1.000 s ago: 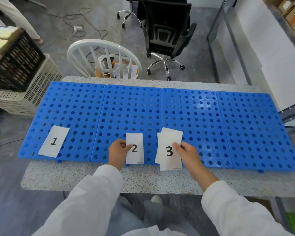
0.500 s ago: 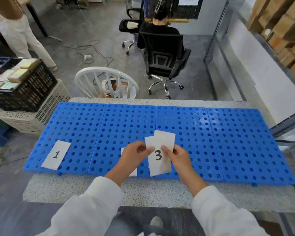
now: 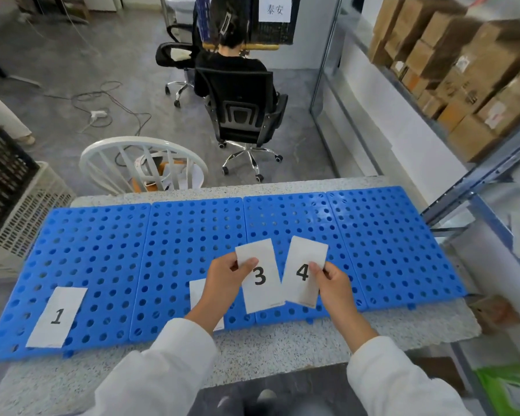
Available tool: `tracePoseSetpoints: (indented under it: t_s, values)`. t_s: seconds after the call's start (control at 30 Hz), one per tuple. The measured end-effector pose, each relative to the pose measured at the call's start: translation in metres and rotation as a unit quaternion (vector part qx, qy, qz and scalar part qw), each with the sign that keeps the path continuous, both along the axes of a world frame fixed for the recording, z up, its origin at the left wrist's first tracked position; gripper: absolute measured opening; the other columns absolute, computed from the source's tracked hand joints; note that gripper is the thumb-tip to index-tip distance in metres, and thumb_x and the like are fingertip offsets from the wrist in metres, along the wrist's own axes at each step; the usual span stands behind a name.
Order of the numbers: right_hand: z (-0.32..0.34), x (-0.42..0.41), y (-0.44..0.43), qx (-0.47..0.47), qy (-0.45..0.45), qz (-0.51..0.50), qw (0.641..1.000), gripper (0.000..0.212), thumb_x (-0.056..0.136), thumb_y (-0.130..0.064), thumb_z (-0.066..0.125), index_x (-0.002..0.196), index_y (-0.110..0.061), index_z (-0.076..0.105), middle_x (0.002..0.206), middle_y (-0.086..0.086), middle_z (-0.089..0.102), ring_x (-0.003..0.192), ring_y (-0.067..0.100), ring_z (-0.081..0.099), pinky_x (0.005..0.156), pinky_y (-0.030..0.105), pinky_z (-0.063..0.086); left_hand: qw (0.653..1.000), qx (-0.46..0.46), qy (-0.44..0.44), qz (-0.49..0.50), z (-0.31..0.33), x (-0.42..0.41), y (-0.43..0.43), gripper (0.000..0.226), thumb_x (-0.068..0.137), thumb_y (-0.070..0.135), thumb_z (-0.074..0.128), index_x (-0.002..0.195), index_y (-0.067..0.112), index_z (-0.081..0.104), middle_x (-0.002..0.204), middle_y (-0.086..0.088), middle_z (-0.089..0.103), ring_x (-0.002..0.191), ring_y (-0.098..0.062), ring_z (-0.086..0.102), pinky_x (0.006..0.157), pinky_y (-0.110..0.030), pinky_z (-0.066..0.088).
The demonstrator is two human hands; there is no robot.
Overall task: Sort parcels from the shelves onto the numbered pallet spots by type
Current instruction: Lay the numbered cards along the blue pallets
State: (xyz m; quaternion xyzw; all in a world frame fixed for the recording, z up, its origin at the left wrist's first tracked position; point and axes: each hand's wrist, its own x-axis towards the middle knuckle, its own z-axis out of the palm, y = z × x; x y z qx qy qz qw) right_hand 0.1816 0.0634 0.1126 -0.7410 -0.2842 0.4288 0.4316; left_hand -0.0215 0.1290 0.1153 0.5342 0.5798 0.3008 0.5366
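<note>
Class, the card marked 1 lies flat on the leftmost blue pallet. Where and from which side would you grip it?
Probably its near short edge, from the front. The card marked 1 lies flat on the leftmost blue pallet, that edge close to the pallet's front rim, so fingers could slide it over and pinch.

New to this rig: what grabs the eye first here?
A row of four blue perforated plastic pallets covers the speckled table. Above its near middle, the left hand pinches a white paper card marked 3 and the right hand pinches a white paper card marked 4. At upper right sit brown cardboard parcels.
</note>
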Motion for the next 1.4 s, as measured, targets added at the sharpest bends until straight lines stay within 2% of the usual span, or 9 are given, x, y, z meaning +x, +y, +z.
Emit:
tracePoseSetpoints:
  t_s: [0.1,0.17,0.27,0.43,0.73,1.0,1.2,1.3,1.4]
  values:
    - [-0.007,0.027,-0.012,-0.017,-0.007,-0.049,0.999,0.023,0.098,-0.028,0.054,0.096,-0.007,0.064,0.091,0.004,0.068,0.080,0.020,0.061,0.069,0.036,0.049,0.999,0.004,0.008,-0.034,-0.003,0.019,-0.002,0.017,0.092,0.025,0.064,0.077,0.018,0.065,0.064,0.013,0.065,0.049,0.005,0.055,0.044,-0.011,0.038]
    - [-0.010,0.042,-0.017,-0.027,-0.008,-0.059,0.998,0.022,0.097,-0.028,0.054,0.092,-0.010,0.064,0.090,0.005,0.068,0.082,0.024,0.062,0.072,0.041,0.051,0.999,-0.007,0.024,-0.041,-0.010,0.035,-0.004,0.033,0.094,0.023,0.061,0.063,0.017,0.050,0.053,0.012,0.050,0.038,0.002,0.042,0.040,-0.010,0.030]
    - [-0.011,0.070,-0.020,-0.029,-0.011,-0.070,0.997,0.024,0.096,-0.029,0.056,0.090,-0.007,0.064,0.091,0.010,0.069,0.088,0.032,0.064,0.078,0.049,0.054,0.996,-0.030,0.054,-0.066,-0.027,0.062,-0.006,0.040,0.094,0.026,0.060,0.066,0.010,0.037,0.060,-0.002,0.036,0.048,-0.010,0.033,0.045,-0.015,0.028]
    - [-0.007,0.119,-0.021,-0.029,-0.026,-0.036,0.999,0.026,0.096,-0.031,0.056,0.090,-0.008,0.064,0.094,0.012,0.069,0.094,0.036,0.064,0.083,0.054,0.052,0.996,-0.055,0.051,-0.048,-0.051,0.098,-0.003,0.028,0.094,0.027,0.061,0.076,0.008,0.050,0.072,-0.010,0.048,0.061,-0.018,0.044,0.057,-0.030,0.035]
    - [-0.012,0.213,-0.021,-0.050,-0.028,0.034,0.998,0.026,0.096,-0.029,0.057,0.099,-0.004,0.065,0.092,0.002,0.070,0.084,0.018,0.065,0.079,0.042,0.054,0.991,-0.092,0.090,-0.034,-0.099,0.178,-0.011,0.034,0.094,0.028,0.058,0.084,-0.004,0.057,0.080,-0.021,0.062,0.067,-0.020,0.057,0.060,-0.030,0.041]
    - [-0.030,0.246,-0.021,-0.071,-0.027,0.074,0.994,0.021,0.097,-0.027,0.055,0.093,-0.009,0.065,0.091,-0.001,0.069,0.081,0.012,0.063,0.061,0.024,0.048,0.981,-0.088,0.175,0.014,-0.118,0.198,-0.012,0.021,0.098,0.020,0.053,0.080,0.009,0.050,0.071,0.001,0.053,0.065,-0.012,0.052,0.050,-0.018,0.035]
    - [-0.038,0.262,-0.017,-0.077,-0.011,0.091,0.993,0.020,0.096,-0.027,0.056,0.090,-0.011,0.064,0.090,0.001,0.069,0.081,0.015,0.064,0.061,0.023,0.047,0.977,-0.048,0.197,0.069,-0.116,0.192,-0.012,0.020,0.091,0.019,0.065,0.106,0.012,0.053,0.108,-0.001,0.051,0.094,-0.018,0.054,0.078,-0.028,0.045]
    - [-0.042,0.280,-0.012,-0.067,0.000,0.091,0.994,0.015,0.094,-0.027,0.060,0.097,-0.013,0.065,0.096,0.001,0.070,0.089,0.018,0.066,0.074,0.035,0.055,0.970,-0.007,0.235,0.061,-0.105,0.195,-0.006,0.033,0.092,0.020,0.064,0.120,0.011,0.050,0.115,0.000,0.045,0.102,-0.016,0.050,0.085,-0.025,0.042]
    - [-0.049,0.302,-0.008,-0.068,-0.018,0.093,0.993,0.019,0.092,-0.023,0.064,0.096,-0.005,0.061,0.096,0.004,0.070,0.088,0.020,0.066,0.072,0.035,0.053,0.969,0.025,0.246,0.006,-0.093,0.205,-0.001,0.027,0.094,0.019,0.059,0.120,0.012,0.052,0.117,0.001,0.048,0.106,-0.014,0.051,0.086,-0.024,0.040]
